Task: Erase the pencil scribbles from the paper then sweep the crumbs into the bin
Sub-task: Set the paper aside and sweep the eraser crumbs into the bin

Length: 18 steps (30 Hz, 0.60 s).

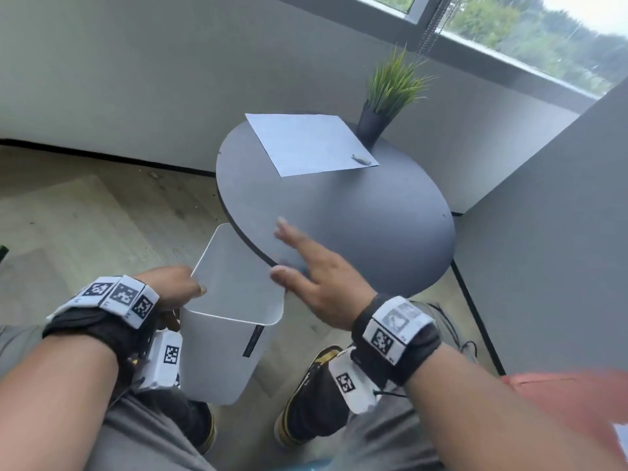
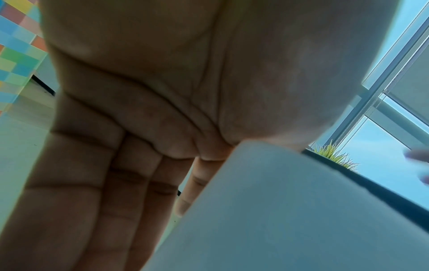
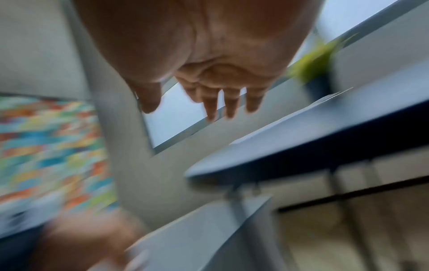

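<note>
- The bin (image 1: 234,321) sits tucked under the worktop (image 1: 356,226) near edge — my left hand (image 1: 173,290) grips its rim.
- My right hand (image 1: 312,270), nearer the edge, has fingers (image 1: 289,229) spread flat, sweeping toward the bin mouth, I judge.
- The paper (image 1: 309,144) lies at the worktop's far side.

Round dark table (image 1: 356,212): paper (image 1: 306,144), small eraser (image 1: 362,159) on it, potted plant (image 1: 373,120).
</note>
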{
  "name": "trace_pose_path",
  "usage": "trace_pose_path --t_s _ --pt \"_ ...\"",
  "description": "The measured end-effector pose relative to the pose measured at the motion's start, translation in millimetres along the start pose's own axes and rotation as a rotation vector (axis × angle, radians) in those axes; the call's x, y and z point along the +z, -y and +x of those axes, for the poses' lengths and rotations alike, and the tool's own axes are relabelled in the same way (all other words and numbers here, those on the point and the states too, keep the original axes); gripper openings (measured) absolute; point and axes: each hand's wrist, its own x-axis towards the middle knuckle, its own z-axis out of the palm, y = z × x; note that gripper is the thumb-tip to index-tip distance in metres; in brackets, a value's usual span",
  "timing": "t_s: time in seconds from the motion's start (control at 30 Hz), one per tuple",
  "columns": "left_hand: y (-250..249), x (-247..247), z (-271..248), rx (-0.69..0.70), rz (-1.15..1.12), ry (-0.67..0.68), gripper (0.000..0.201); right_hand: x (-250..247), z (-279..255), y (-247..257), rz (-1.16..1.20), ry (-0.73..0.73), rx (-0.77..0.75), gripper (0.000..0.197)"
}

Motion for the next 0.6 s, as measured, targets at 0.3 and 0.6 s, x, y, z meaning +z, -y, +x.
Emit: trace_pose_path --t_s 0.3,0.6 --pt "-6 1 -6 -0.013 -0.027 0.061 0.026 -3 -15 -69 -0.355 -0.124 0.725 0.080" --pt "-1 2 0 -0.030 -0.075 0.074 0.027 -29 25 -28 -0.016 -0.067 0.040 0.068"
